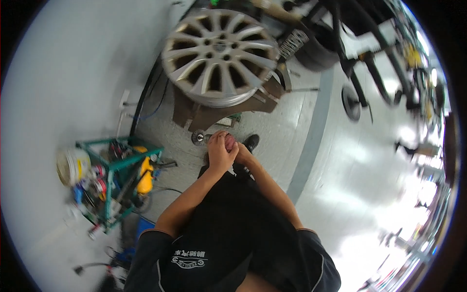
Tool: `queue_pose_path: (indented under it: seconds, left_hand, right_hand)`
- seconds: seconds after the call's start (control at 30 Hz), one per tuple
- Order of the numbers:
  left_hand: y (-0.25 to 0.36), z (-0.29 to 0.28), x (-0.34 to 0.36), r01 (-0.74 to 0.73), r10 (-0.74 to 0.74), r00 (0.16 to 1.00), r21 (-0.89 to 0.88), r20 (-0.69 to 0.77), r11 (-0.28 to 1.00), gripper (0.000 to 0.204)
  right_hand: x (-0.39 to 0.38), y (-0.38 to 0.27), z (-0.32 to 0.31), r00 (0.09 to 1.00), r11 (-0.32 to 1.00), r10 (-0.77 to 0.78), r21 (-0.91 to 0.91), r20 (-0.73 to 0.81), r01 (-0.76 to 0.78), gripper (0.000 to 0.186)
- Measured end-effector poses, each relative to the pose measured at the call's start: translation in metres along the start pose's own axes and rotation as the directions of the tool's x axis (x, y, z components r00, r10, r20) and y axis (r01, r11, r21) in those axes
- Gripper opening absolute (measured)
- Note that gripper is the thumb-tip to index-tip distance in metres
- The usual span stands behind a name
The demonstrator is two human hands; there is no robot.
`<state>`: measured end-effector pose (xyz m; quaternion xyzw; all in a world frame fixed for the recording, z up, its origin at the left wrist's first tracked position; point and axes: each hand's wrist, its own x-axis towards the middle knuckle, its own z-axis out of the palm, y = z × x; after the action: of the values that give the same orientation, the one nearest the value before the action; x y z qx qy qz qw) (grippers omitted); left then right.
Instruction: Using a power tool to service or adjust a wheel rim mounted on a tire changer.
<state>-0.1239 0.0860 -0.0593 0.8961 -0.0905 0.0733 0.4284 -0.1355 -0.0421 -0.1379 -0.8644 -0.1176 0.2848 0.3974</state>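
Note:
In front of my body, my two hands meet. My left hand [221, 152] is closed, its fingers curled over a small reddish round piece [230, 141]. My right hand [243, 154] is closed against the other side of that piece, most of its fingers hidden behind the left hand. A round grey metal end [198, 137] shows just left of my left fingers; whether it joins what I hold, I cannot tell. Beyond my hands, a silver multi-spoke alloy wheel rim [220, 53] without a tire lies flat on the brown turntable [187, 113] of a tire changer.
On the left, a green metal rack [111, 168] holds cans and tools beside a white bucket [73, 167]. A pale wall [73, 97] runs along that side. Machine arms [374, 29] and a black tire [318, 48] stand at the upper right. My black shoe [251, 142] is on the tiled floor.

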Motion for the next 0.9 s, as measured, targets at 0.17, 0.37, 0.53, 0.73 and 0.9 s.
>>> queue_pose_path:
  seconds: [0.17, 0.37, 0.53, 0.73, 0.9]
  left_hand:
    - [-0.014, -0.009, 0.012, 0.034, -0.048, 0.976, -0.071, -0.211, 0.997, 0.042]
    - [0.005, -0.002, 0.047, 0.397, -0.483, 0.692, -0.276, -0.537, 0.875, 0.067]
    - [0.020, 0.025, 0.072, 0.323, -0.726, 0.642, -0.771, -0.248, 0.549, 0.085]
    - [0.034, 0.053, 0.087, 0.518, -0.862, 0.500, -0.769, -0.083, 0.375, 0.076]
    - [0.045, 0.070, 0.083, 0.544, -0.876, 0.471, -0.749, -0.102, 0.379, 0.076]
  right_hand:
    - [0.011, -0.033, -0.012, 0.989, 0.908, -0.118, 0.394, -0.085, 0.142, 0.047]
    - [0.039, -0.068, -0.054, 0.984, 0.968, -0.140, 0.195, -0.107, 0.159, 0.048]
    - [0.064, -0.041, -0.071, 0.976, 0.976, -0.210, 0.052, -0.052, 0.213, 0.041]
    - [0.072, -0.001, -0.125, 0.945, 0.948, -0.314, -0.079, -0.091, 0.307, 0.034]
    - [0.080, 0.054, -0.150, 0.977, 0.974, -0.199, -0.128, -0.076, 0.189, 0.036]
